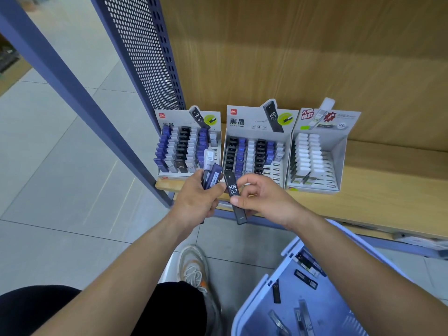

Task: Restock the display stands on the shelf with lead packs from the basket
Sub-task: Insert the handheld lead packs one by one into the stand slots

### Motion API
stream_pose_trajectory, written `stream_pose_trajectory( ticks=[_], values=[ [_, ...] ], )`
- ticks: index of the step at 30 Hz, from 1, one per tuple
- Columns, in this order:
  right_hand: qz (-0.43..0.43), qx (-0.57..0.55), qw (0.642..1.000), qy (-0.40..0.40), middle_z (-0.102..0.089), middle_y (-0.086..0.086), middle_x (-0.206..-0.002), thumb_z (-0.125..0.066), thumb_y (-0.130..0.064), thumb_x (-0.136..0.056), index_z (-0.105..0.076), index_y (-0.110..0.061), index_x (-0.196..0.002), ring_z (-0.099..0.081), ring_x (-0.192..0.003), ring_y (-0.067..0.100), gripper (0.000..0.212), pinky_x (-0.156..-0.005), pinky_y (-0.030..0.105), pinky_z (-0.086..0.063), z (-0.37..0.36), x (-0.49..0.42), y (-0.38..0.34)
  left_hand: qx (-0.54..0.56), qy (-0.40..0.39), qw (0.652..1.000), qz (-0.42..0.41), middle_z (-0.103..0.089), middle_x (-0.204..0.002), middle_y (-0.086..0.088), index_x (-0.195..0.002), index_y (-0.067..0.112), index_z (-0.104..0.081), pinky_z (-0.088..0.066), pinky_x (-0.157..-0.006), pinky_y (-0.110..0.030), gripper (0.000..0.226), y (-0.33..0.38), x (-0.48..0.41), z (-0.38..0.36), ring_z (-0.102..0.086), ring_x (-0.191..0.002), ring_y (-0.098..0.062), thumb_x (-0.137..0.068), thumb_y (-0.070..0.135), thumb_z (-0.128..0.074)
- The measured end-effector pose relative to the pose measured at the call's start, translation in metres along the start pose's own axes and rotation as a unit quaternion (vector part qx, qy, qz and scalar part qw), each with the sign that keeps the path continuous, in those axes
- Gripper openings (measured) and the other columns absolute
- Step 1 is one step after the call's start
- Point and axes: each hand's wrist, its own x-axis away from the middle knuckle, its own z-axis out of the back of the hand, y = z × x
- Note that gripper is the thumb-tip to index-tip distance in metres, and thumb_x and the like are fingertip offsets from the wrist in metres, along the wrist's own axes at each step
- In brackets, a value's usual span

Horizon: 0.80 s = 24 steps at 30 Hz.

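Three cardboard display stands sit on the wooden shelf: a left stand (188,132), a middle stand (257,122) and a right stand (322,132), each holding rows of lead packs. My left hand (196,202) grips a small bunch of lead packs (212,174), blue, black and white, in front of the left stand. My right hand (264,197) pinches a single black lead pack (234,190) marked HB 0.7, held upright just before the middle stand. The light blue basket (257,301) at the lower right holds several loose packs.
A blue perforated shelf side panel (145,57) and a blue upright post (80,93) stand at the left. The wooden shelf (388,190) stretches right of the stands. A sneaker (194,267) rests on the tiled floor below my hands.
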Motion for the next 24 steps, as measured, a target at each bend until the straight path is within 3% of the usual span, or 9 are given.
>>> stream_pose_trajectory(
  ticks=[3,6,8,11,13,17,20,24],
  values=[
    [-0.002,-0.019,1.0,0.002,-0.062,0.003,-0.072,-0.072,-0.009,-0.089,-0.056,-0.013,-0.117,-0.064,-0.068,0.02,0.033,-0.064,0.031,-0.053,0.001,0.004,0.003,-0.006,0.005,1.0,0.011,-0.06,-0.069,0.001,-0.102,0.014,-0.057,-0.03,-0.045,-0.023,0.004,-0.002,0.0,0.001,-0.038,-0.049,-0.011,-0.1,0.013,-0.061],
    [-0.014,-0.041,0.999,0.014,-0.064,0.02,-0.096,-0.073,-0.003,-0.088,-0.052,-0.024,-0.124,-0.07,-0.088,0.039,0.047,-0.069,0.041,-0.059,0.009,0.011,0.009,-0.009,0.015,1.0,0.022,-0.063,-0.071,0.0,-0.107,0.012,-0.057,-0.031,-0.045,-0.022,0.009,-0.005,-0.001,0.006,-0.039,-0.049,-0.011,-0.101,0.017,-0.061],
    [-0.019,-0.034,0.999,0.012,-0.063,0.014,-0.095,-0.073,-0.001,-0.087,-0.051,-0.029,-0.13,-0.07,-0.078,0.035,0.057,-0.068,0.045,-0.06,0.014,0.015,0.013,-0.021,0.018,0.999,0.027,-0.06,-0.065,0.002,-0.107,0.012,-0.058,-0.033,-0.044,-0.021,0.011,-0.008,-0.001,0.008,-0.042,-0.048,-0.01,-0.101,0.02,-0.061],
    [-0.019,-0.008,0.999,0.036,-0.066,0.013,-0.088,-0.072,-0.002,-0.088,-0.057,-0.021,-0.125,-0.068,-0.07,0.025,0.044,-0.062,0.038,-0.059,0.018,0.019,0.018,-0.037,0.025,0.998,0.039,-0.054,-0.062,0.004,-0.105,0.013,-0.057,-0.034,-0.043,-0.022,0.012,-0.013,-0.001,0.012,-0.043,-0.048,-0.01,-0.101,0.024,-0.06],
    [-0.014,0.012,0.997,0.069,-0.072,0.018,-0.086,-0.069,-0.007,-0.092,-0.06,-0.019,-0.118,-0.068,-0.074,0.028,0.03,-0.061,0.034,-0.056,0.018,0.017,0.021,-0.039,0.03,0.998,0.05,-0.047,-0.062,0.004,-0.101,0.014,-0.055,-0.03,-0.042,-0.022,0.01,-0.016,0.0,0.017,-0.038,-0.048,-0.01,-0.102,0.023,-0.059],
    [0.0,0.029,0.99,0.135,-0.073,0.013,-0.082,-0.069,-0.014,-0.094,-0.064,-0.02,-0.107,-0.064,-0.07,0.026,0.016,-0.063,0.036,-0.059,0.019,-0.004,0.018,-0.037,0.052,0.995,0.078,-0.038,-0.064,0.003,-0.096,0.016,-0.051,-0.023,-0.042,-0.021,0.011,-0.021,0.002,0.032,-0.027,-0.047,-0.011,-0.102,0.023,-0.057],
    [0.03,0.046,0.983,0.177,-0.064,0.0,-0.077,-0.07,-0.013,-0.092,-0.063,-0.021,-0.098,-0.065,-0.067,0.019,0.012,-0.064,0.037,-0.06,0.016,-0.033,0.006,-0.009,0.074,0.992,0.1,-0.039,-0.064,0.003,-0.094,0.018,-0.05,-0.023,-0.04,-0.02,0.012,-0.018,0.003,0.04,-0.027,-0.046,-0.011,-0.101,0.023,-0.058],
    [0.067,0.094,0.969,0.219,-0.063,-0.002,-0.077,-0.073,-0.012,-0.089,-0.061,-0.021,-0.091,-0.065,-0.066,0.016,0.015,-0.069,0.036,-0.059,0.009,-0.079,-0.008,0.049,0.098,0.986,0.123,-0.045,-0.066,0.0,-0.087,0.019,-0.045,-0.024,-0.036,-0.019,0.016,-0.014,0.0,0.049,-0.031,-0.046,-0.012,-0.101,0.02,-0.055]
  ],
)
